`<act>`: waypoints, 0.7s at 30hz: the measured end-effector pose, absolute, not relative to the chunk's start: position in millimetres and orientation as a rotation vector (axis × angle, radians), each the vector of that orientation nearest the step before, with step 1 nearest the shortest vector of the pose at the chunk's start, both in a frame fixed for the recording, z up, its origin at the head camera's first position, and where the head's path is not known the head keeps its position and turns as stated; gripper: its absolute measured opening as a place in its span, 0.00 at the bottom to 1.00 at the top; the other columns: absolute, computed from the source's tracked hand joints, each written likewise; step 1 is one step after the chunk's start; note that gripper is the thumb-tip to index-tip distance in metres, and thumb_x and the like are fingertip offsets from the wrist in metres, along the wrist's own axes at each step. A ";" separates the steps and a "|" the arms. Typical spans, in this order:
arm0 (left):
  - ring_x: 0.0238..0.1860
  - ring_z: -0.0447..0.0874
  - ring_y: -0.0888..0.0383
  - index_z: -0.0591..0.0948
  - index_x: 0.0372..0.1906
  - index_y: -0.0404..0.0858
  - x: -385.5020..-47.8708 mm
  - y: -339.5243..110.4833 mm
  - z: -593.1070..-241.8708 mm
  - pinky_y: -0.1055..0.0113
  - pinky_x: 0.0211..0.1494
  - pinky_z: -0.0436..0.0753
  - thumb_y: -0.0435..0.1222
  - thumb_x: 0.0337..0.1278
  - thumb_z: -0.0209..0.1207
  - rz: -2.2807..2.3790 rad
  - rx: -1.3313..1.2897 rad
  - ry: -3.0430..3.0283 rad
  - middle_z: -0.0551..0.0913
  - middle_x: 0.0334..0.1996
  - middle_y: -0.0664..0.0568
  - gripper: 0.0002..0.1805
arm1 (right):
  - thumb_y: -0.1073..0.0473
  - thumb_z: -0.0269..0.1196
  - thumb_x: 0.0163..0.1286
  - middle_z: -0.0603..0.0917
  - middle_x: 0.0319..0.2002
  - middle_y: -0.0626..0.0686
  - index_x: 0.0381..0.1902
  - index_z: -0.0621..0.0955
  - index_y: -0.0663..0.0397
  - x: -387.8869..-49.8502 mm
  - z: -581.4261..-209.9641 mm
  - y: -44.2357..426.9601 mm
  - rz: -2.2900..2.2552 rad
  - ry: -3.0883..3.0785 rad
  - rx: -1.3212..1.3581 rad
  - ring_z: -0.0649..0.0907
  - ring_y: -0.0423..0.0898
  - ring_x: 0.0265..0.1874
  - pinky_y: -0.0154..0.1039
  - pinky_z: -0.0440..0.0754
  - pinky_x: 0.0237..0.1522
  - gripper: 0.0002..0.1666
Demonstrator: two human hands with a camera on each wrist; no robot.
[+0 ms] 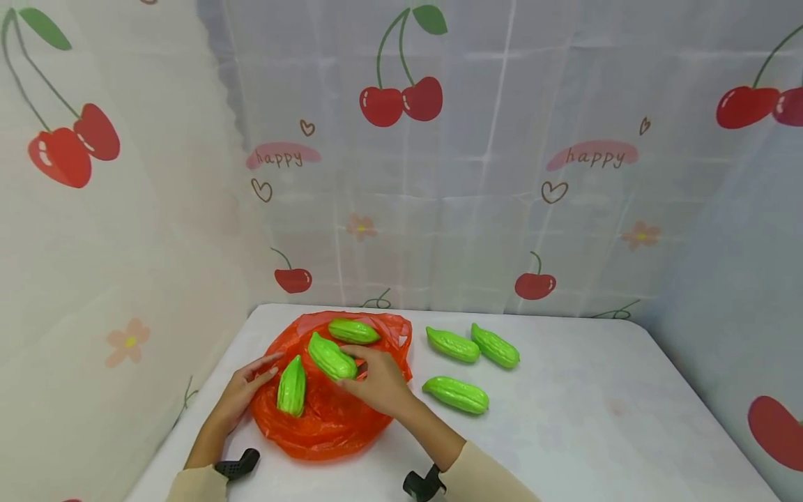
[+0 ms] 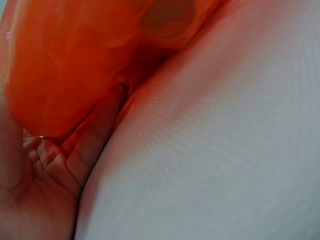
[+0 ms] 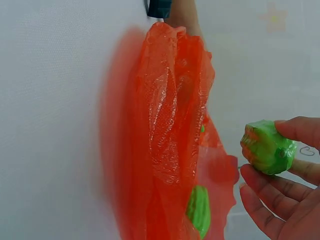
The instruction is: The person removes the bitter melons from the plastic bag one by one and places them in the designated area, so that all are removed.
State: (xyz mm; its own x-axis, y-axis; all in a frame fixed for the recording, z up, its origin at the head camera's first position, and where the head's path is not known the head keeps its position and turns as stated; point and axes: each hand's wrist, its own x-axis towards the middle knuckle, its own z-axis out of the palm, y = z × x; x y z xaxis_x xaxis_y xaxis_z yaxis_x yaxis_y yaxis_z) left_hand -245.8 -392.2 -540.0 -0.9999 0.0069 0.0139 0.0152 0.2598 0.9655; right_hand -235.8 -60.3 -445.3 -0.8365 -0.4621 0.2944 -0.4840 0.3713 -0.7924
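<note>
My right hand (image 1: 380, 383) holds a bright green, ridged bitter melon (image 1: 329, 354) between thumb and fingers, over an orange-red plastic bag (image 1: 326, 436). The right wrist view shows the blunt end of this bitter melon (image 3: 267, 147) in my fingertips, raised beside the bag (image 3: 165, 130). Two other bitter melons are at the bag, one at its back (image 1: 353, 331) and one at its left (image 1: 291, 387). My left hand (image 1: 241, 390) rests at the bag's left side with fairly straight fingers. In the left wrist view, some of its fingers (image 2: 92, 140) go partly under the bag and are hidden.
Three more bitter melons lie on the white table (image 1: 564, 432) right of the bag: two at the back (image 1: 452, 344) (image 1: 495, 346) and one nearer (image 1: 456, 394). A cherry-printed curtain (image 1: 439, 209) hangs behind the table and along both sides.
</note>
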 end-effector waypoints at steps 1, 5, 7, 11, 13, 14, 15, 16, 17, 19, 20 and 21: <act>0.76 0.56 0.40 0.72 0.72 0.36 -245.9 -391.8 -540.3 0.78 0.56 0.77 0.46 0.73 0.58 -1.910 -0.023 -2.485 0.62 0.76 0.39 0.30 | 0.59 0.76 0.61 0.86 0.51 0.47 0.63 0.82 0.50 -234.7 -444.8 -58.6 1.503 -2.573 0.895 0.84 0.42 0.37 0.29 0.82 0.37 0.31; 0.76 0.56 0.40 0.72 0.72 0.36 -245.8 -390.4 -540.6 0.78 0.55 0.77 0.46 0.73 0.58 -1.909 -0.018 -2.478 0.62 0.76 0.38 0.30 | 0.59 0.76 0.61 0.86 0.51 0.47 0.63 0.82 0.50 -229.4 -440.7 -51.7 1.501 -2.567 0.897 0.84 0.42 0.37 0.28 0.82 0.37 0.31; 0.76 0.56 0.40 0.72 0.72 0.36 -245.8 -389.1 -541.1 0.78 0.55 0.77 0.46 0.73 0.58 -1.912 -0.017 -2.477 0.62 0.76 0.38 0.30 | 0.58 0.76 0.61 0.86 0.50 0.46 0.63 0.82 0.49 -226.6 -438.5 -47.4 1.503 -2.572 0.889 0.83 0.40 0.37 0.29 0.83 0.37 0.31; 0.76 0.56 0.40 0.72 0.72 0.36 -246.3 -386.8 -541.7 0.78 0.55 0.77 0.46 0.73 0.58 -1.914 -0.041 -2.483 0.62 0.76 0.38 0.30 | 0.58 0.75 0.61 0.86 0.47 0.45 0.63 0.82 0.48 -222.4 -435.2 -38.9 1.529 -2.564 0.876 0.83 0.41 0.37 0.36 0.86 0.39 0.31; 0.75 0.58 0.43 0.71 0.72 0.36 -245.6 -388.4 -540.3 0.78 0.56 0.76 0.46 0.74 0.57 -1.899 -0.050 -2.489 0.63 0.76 0.39 0.30 | 0.59 0.75 0.61 0.86 0.47 0.45 0.63 0.82 0.48 -221.3 -433.6 -37.0 1.534 -2.545 0.889 0.83 0.41 0.37 0.40 0.87 0.41 0.31; 0.75 0.58 0.43 0.72 0.72 0.36 -245.2 -390.0 -540.2 0.79 0.56 0.76 0.47 0.74 0.57 -1.889 -0.049 -2.493 0.63 0.75 0.39 0.29 | 0.60 0.75 0.61 0.86 0.47 0.46 0.63 0.82 0.48 -220.5 -432.7 -36.6 1.538 -2.537 0.897 0.84 0.42 0.37 0.42 0.87 0.41 0.31; 0.74 0.57 0.44 0.72 0.72 0.37 -244.8 -392.0 -540.1 0.79 0.55 0.76 0.47 0.74 0.56 -1.880 -0.048 -2.497 0.63 0.76 0.39 0.29 | 0.60 0.75 0.61 0.86 0.47 0.46 0.63 0.82 0.48 -219.9 -431.8 -36.2 1.541 -2.530 0.904 0.84 0.42 0.37 0.43 0.87 0.41 0.31; 0.74 0.58 0.44 0.72 0.72 0.37 -244.4 -393.7 -540.1 0.79 0.55 0.76 0.47 0.74 0.56 -1.874 -0.047 -2.501 0.63 0.75 0.39 0.29 | 0.60 0.75 0.61 0.86 0.47 0.46 0.63 0.82 0.48 -218.9 -430.8 -35.7 1.549 -2.526 0.910 0.84 0.43 0.38 0.44 0.87 0.41 0.31; 0.74 0.58 0.44 0.72 0.72 0.38 -244.1 -395.1 -540.3 0.79 0.55 0.76 0.48 0.74 0.56 -1.865 -0.046 -2.508 0.63 0.75 0.39 0.29 | 0.60 0.75 0.61 0.86 0.47 0.46 0.63 0.82 0.47 -218.5 -430.6 -34.8 1.552 -2.525 0.912 0.84 0.42 0.38 0.42 0.87 0.41 0.31; 0.74 0.57 0.44 0.72 0.72 0.38 -244.9 -396.5 -542.3 0.80 0.56 0.75 0.48 0.75 0.56 -1.856 -0.055 -2.520 0.62 0.76 0.39 0.29 | 0.59 0.76 0.61 0.86 0.47 0.46 0.63 0.82 0.47 -216.4 -429.5 -30.6 1.573 -2.529 0.906 0.84 0.43 0.38 0.38 0.86 0.39 0.32; 0.74 0.58 0.44 0.72 0.72 0.38 -245.8 -396.0 -543.6 0.80 0.56 0.75 0.48 0.74 0.56 -1.854 -0.056 -2.523 0.63 0.75 0.39 0.29 | 0.59 0.76 0.61 0.86 0.46 0.46 0.63 0.82 0.48 -215.6 -429.4 -27.9 1.577 -2.527 0.903 0.84 0.43 0.38 0.37 0.86 0.39 0.32; 0.73 0.58 0.46 0.72 0.72 0.38 -246.6 -394.9 -544.5 0.79 0.56 0.75 0.48 0.75 0.56 -1.855 -0.064 -2.522 0.63 0.75 0.39 0.29 | 0.58 0.76 0.61 0.86 0.46 0.46 0.63 0.82 0.48 -215.0 -429.8 -24.6 1.581 -2.524 0.900 0.84 0.43 0.38 0.37 0.86 0.39 0.32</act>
